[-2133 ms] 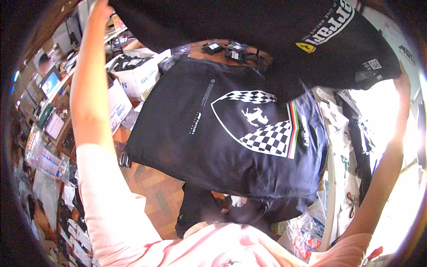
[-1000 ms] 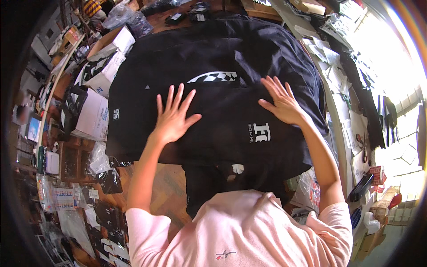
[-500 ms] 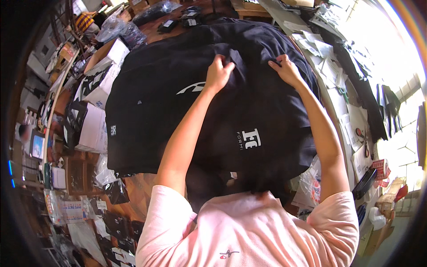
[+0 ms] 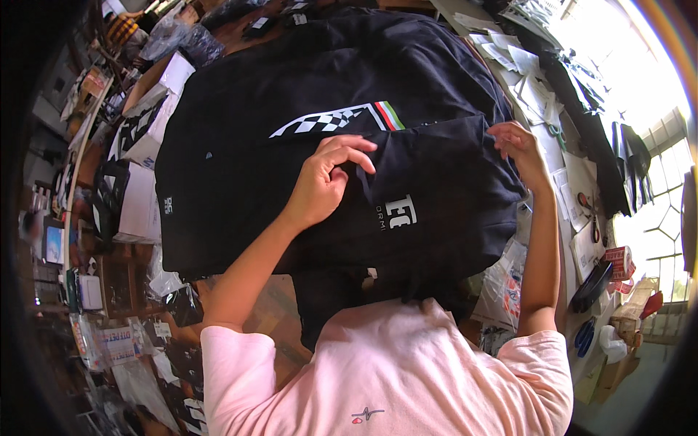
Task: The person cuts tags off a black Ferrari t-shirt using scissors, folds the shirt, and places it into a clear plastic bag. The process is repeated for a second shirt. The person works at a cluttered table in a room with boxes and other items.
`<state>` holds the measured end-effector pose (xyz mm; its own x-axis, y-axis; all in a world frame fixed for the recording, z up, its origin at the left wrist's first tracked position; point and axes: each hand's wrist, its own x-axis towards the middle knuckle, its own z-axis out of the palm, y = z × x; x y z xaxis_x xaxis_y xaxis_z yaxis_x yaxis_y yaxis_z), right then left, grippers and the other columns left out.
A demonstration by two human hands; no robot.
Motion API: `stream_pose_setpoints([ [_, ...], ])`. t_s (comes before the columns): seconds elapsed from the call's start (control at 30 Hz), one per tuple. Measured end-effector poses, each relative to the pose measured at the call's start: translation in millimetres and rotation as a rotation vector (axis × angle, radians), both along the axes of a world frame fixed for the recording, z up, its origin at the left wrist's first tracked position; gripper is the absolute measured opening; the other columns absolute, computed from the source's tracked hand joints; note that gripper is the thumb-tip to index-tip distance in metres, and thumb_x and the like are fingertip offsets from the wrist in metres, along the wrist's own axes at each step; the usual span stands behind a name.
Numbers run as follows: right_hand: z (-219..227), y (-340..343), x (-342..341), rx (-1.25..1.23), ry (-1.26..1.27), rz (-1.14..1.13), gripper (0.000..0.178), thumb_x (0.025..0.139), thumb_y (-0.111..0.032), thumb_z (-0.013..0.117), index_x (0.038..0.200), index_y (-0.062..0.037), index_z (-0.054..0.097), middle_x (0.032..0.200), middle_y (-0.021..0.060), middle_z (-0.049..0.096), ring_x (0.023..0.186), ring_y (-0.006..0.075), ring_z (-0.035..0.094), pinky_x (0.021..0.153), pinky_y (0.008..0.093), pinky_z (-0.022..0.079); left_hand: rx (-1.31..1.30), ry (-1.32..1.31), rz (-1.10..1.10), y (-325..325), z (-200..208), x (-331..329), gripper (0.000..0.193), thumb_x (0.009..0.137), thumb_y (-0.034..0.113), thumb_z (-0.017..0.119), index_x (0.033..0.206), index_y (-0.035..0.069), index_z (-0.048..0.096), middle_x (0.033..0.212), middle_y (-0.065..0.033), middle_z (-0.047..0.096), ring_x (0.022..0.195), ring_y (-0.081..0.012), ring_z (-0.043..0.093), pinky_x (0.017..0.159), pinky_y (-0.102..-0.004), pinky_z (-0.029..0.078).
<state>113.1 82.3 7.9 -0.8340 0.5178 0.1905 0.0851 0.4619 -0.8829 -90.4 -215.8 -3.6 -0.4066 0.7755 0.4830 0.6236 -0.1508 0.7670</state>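
Note:
A large black garment [image 4: 240, 174] lies spread in front of me, with folds and layers on its right half. It bears a black-and-white checkered print [image 4: 327, 120] edged by coloured stripes, and white lettering nearer to me. My left hand [image 4: 326, 178] hovers at or just over the cloth beside the fold, its fingers bent and apart with nothing in them. At the right end of the folded edge [image 4: 436, 129], my right hand [image 4: 518, 149] pinches the fabric between thumb and fingers. Whether one garment or several lie stacked is hard to tell.
Along the right runs a table strewn with papers [image 4: 531, 94], scissors [image 4: 592, 218], a roll of red-and-white tape [image 4: 618, 263] and a dark pouch [image 4: 592, 287]. Open cardboard boxes [image 4: 142, 203] and plastic bags [image 4: 163, 40] stand on the left. A window is beyond the right-hand table.
A flap of the black cloth has come toward me, uncovering more of the checkered print and its stripes. Both hands moved nearer and farther apart; the left let go of the cloth.

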Motion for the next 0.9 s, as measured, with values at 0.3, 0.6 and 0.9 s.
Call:
stream_pose_setpoints([
  [0.3, -4.5, -31.6, -40.8, 0.325, -0.382, -0.385, 0.04, 0.086, -0.035, 0.06, 0.073, 0.0024, 0.057, 0.066, 0.0161, 0.057, 0.072, 0.028, 0.061, 0.068, 0.0375, 0.047, -0.241, -0.652, 0.301, 26.4, -4.7, 8.5, 0.049, 0.082, 0.008, 0.063, 0.124, 0.004, 0.039, 0.089, -0.0058, 0.061, 0.075, -0.011, 0.057, 0.062, -0.0239, 0.045],
  [0.6, -22.3, -23.1, -72.2, 0.431, -0.217, -0.528, 0.033, 0.089, -0.034, 0.054, 0.097, -0.0026, 0.056, 0.087, 0.0244, 0.063, 0.085, 0.0412, 0.06, 0.075, 0.0451, 0.046, -0.073, -0.79, 0.204, 35.7, -21.0, 16.3, 0.061, 0.078, 0.002, 0.063, 0.134, 0.004, 0.037, 0.105, -0.0099, 0.061, 0.086, -0.0122, 0.058, 0.073, -0.0265, 0.048],
  [0.9, -15.1, -79.6, -16.0, 0.65, -0.477, -0.539, 0.042, 0.093, -0.04, 0.042, 0.123, -0.0096, 0.038, 0.104, 0.0222, 0.061, 0.086, 0.0417, 0.061, 0.072, 0.0488, 0.047, -0.527, 0.806, 0.838, -61.5, -32.1, 17.2, 0.044, 0.089, 0.036, 0.052, 0.129, 0.018, 0.047, 0.131, -0.0049, 0.047, 0.123, -0.0286, 0.04, 0.1, -0.0522, 0.025],
])
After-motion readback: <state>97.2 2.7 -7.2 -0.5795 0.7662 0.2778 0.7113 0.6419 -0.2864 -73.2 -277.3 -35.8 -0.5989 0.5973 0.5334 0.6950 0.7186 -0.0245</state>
